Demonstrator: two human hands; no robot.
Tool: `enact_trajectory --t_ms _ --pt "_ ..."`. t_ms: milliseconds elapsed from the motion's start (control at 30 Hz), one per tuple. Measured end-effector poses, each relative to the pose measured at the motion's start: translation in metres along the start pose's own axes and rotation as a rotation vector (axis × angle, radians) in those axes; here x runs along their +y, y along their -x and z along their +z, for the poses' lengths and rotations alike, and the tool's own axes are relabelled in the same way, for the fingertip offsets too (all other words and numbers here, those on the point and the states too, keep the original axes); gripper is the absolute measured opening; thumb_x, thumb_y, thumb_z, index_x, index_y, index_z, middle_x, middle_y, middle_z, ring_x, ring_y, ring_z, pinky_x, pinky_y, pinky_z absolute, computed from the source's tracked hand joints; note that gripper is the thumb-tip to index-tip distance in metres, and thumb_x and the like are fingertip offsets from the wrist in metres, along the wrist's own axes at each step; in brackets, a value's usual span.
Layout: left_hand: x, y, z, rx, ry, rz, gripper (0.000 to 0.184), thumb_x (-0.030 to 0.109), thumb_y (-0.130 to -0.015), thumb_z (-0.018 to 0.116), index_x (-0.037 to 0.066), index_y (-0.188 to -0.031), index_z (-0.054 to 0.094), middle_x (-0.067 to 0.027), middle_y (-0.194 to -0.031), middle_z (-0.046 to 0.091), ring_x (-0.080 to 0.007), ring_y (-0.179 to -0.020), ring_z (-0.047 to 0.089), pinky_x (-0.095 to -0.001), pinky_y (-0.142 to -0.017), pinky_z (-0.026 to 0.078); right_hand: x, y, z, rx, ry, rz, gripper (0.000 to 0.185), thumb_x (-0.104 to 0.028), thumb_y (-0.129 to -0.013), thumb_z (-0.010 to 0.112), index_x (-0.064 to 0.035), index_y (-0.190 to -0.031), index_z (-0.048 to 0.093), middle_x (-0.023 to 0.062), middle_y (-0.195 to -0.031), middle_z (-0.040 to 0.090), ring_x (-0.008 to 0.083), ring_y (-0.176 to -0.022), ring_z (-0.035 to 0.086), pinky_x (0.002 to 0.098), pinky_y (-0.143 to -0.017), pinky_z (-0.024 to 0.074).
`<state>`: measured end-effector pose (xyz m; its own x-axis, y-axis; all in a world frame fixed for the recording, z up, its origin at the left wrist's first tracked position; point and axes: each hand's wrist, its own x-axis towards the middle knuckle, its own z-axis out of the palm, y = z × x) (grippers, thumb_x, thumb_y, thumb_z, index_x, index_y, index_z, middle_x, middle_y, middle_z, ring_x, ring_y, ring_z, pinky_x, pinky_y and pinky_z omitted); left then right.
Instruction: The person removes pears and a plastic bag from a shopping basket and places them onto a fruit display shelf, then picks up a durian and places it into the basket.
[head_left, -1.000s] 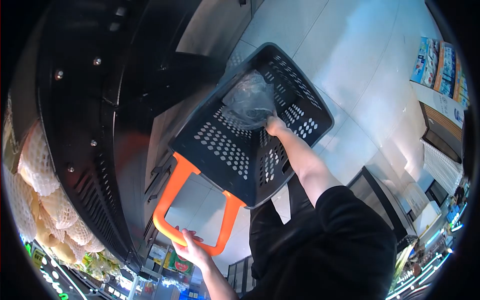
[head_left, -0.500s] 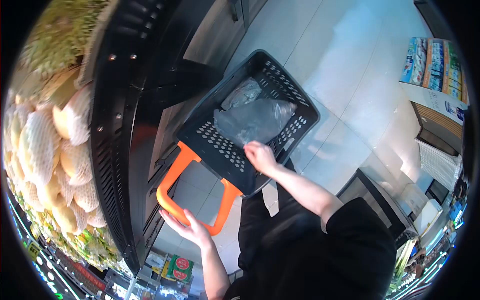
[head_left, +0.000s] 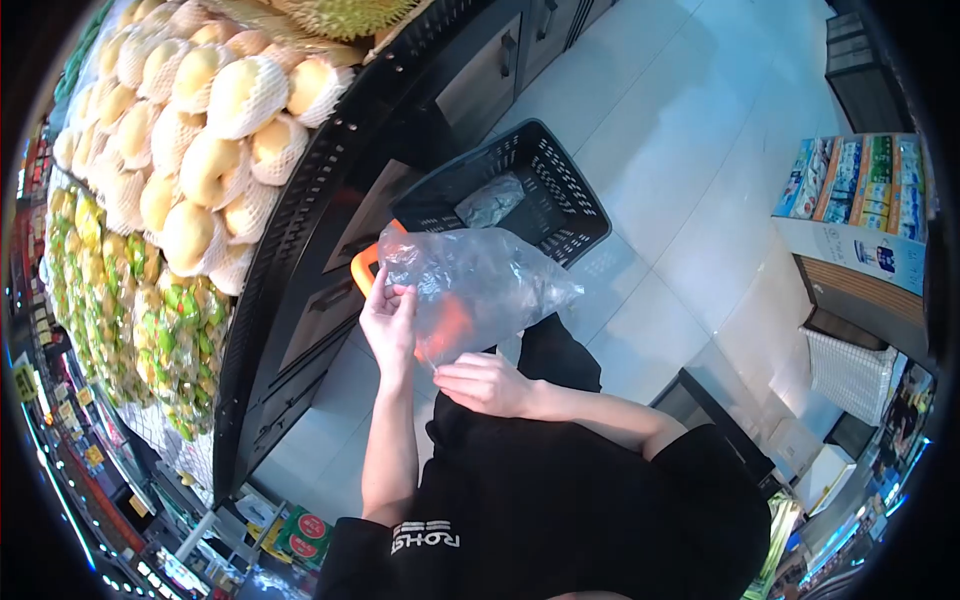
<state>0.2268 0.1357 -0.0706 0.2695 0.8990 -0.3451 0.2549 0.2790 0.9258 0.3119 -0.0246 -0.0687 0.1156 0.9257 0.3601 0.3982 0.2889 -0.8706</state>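
A clear plastic bag (head_left: pixel 490 270) is spread between my two hands, above the near end of the black shopping basket (head_left: pixel 592 205). My left hand (head_left: pixel 388 325) pinches the bag's mouth on the left side. The fingers of my right hand (head_left: pixel 485 384) close on the near edge of the bag. The bag looks thin and empty, and the basket's orange handle (head_left: pixel 366 268) shows beside it and through it. Inside the basket lies another crumpled clear bag (head_left: pixel 490 200); its contents cannot be made out.
At left, a black display stand (head_left: pixel 300 215) carries several pale fruits in white foam nets (head_left: pixel 200 165) and bagged yellow-green produce (head_left: pixel 180 330). A spiky durian (head_left: pixel 345 12) sits at the top. Light floor tiles (head_left: pixel 660 150) stretch right toward boxed goods (head_left: pixel 850 185).
My right hand has lifted the clear bag out of the basket toward my body. My left hand has left the orange handle's side and taken hold of the bag. The view has shifted.
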Motion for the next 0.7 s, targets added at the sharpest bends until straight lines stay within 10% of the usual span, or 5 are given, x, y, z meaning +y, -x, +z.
enact_trajectory --t_ms 167,300,400,533,700 --pt "0.032 0.039 -0.044 0.151 0.348 0.082 0.034 -0.001 -0.091 0.063 -0.004 -0.124 0.055 -0.0035 -0.088 0.061 -0.0084 -0.072 0.057 -0.0214 -0.064 0.047 -0.010 0.020 -0.030 0.189 -0.205 0.393 0.018 -0.013 -0.083 0.072 0.0008 -0.096 0.070 0.0143 -0.108 0.070 0.0251 -0.096 0.069 0.0343 -0.083 0.0538" --pt "0.029 0.062 -0.089 0.107 0.542 0.141 0.029 -0.001 -0.090 0.063 -0.001 -0.119 0.058 -0.0039 -0.086 0.060 -0.0102 -0.069 0.056 -0.0226 -0.060 0.047 0.015 0.037 -0.071 0.677 0.620 0.549 0.035 -0.022 -0.090 0.066 0.0008 -0.117 0.062 0.0189 -0.117 0.063 0.0328 -0.118 0.053 0.0404 -0.103 0.0404" --pt "0.023 0.077 -0.104 0.163 0.565 0.187 0.028 -0.002 -0.091 0.061 0.000 -0.119 0.059 -0.0043 -0.086 0.060 -0.0110 -0.068 0.056 -0.0225 -0.057 0.045 0.041 0.067 -0.068 0.786 0.402 0.915 0.046 -0.034 -0.093 0.062 0.0011 -0.123 0.059 0.0206 -0.119 0.062 0.0327 -0.120 0.053 0.0418 -0.105 0.0388" --pt "0.020 0.097 -0.117 0.152 0.561 0.244 0.027 -0.002 -0.091 0.061 0.001 -0.118 0.060 -0.0047 -0.084 0.061 -0.0115 -0.067 0.056 -0.0227 -0.058 0.046 0.036 0.084 -0.076 0.459 -0.589 1.456 0.046 -0.044 -0.093 0.061 -0.0014 -0.109 0.064 0.0102 -0.085 0.068 0.0157 -0.070 0.064 0.0281 -0.063 0.0529" --pt "0.010 0.113 -0.137 0.195 0.438 0.182 0.020 0.001 -0.092 0.062 0.001 -0.112 0.063 -0.0025 -0.073 0.061 -0.0076 -0.055 0.052 -0.0205 -0.048 0.040 0.023 0.050 -0.082 0.676 -0.445 1.012 0.015 -0.015 -0.097 0.059 -0.0023 -0.101 0.067 -0.0034 -0.068 0.056 0.0037 -0.052 0.045 0.0205 -0.046 0.0365"
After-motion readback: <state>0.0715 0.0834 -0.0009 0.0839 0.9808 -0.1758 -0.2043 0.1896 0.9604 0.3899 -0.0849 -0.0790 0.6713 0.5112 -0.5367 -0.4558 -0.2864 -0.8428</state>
